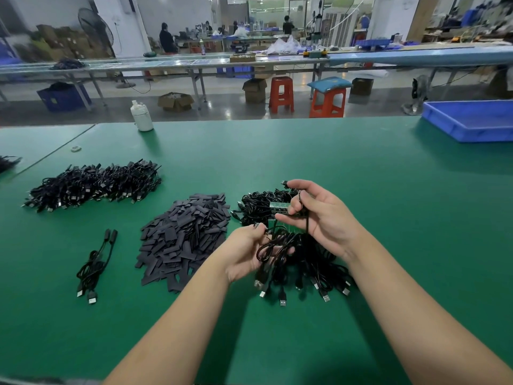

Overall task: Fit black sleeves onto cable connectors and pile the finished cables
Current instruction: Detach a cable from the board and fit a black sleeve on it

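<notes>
Here both forearms reach in from the near edge of the green desk (361,168) and meet over the heap of unfinished cables (302,262), just right of centre. The left hand (247,254) is turned palm up, wrist bent back, fingers curled round a looped black cable (273,250), with thumb and forefinger pinching a small metal connector (256,225) at its far tip. The right hand (319,215) is raised a little higher and farther, palm facing left; its thumb and forefinger pinch a strand of cable that hangs down across the palm, while the other fingers are spread loosely, one curling up over a connector end at the far side. Between the two hands a small green strip shows, but what it is cannot be told.

The pile of black sleeves (183,240) lies just left of the hands, flat pieces heaped loosely. Farther left and farther away sits a long pile of cables (94,184). Near the left, two sleeved cables (94,265) lie side by side, apart from the piles. A white bottle (141,116) stands at the far edge, and a blue tray (472,123) sits at the far right.
</notes>
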`<state>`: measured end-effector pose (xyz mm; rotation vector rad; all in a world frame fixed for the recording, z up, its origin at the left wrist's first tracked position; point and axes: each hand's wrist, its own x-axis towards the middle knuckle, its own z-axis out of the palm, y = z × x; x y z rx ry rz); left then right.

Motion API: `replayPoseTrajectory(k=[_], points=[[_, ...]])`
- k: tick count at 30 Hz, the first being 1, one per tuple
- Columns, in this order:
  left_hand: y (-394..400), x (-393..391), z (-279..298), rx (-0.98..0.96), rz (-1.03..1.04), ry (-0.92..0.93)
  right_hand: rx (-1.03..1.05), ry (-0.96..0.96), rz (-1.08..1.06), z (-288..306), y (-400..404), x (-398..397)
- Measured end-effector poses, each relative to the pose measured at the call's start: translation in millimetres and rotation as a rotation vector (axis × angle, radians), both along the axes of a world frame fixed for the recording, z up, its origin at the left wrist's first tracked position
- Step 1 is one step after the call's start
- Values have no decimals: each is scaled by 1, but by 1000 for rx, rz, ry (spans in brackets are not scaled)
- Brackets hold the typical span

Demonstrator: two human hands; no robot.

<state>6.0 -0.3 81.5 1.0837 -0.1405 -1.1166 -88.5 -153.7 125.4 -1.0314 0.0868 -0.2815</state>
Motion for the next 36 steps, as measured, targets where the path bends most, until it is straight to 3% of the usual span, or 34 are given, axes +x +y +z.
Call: replayPoseTrajectory(k=[5,10,14,17,19,24,30,32,36], points=[[5,6,-3,-39,12,101,31,71,-143,-8,-5,0],[3,5,-6,-18,26,-148,-117,168,-263,-21,-6,3],[-2,3,-7,-49,167,-309,-528,338,-415,-32,-6,6],[-4,3,-7,-91,238,-386,-679,465,-322,-40,-5,4],[-6,3,-7,-79,249,-447,-592,466,-229,-45,-1,5],[-5,4,-9,111,195,-663,-478,440,-206,-46,-2,10],[-7,-2,-3,430,259,-1112,-849,555,-322,-44,2,7],[-3,0,0,414,266,-1101,-881,582,-352,-45,-3,6],[6,-2,2,162,21,-842,-849,519,-364,-45,-8,2]])
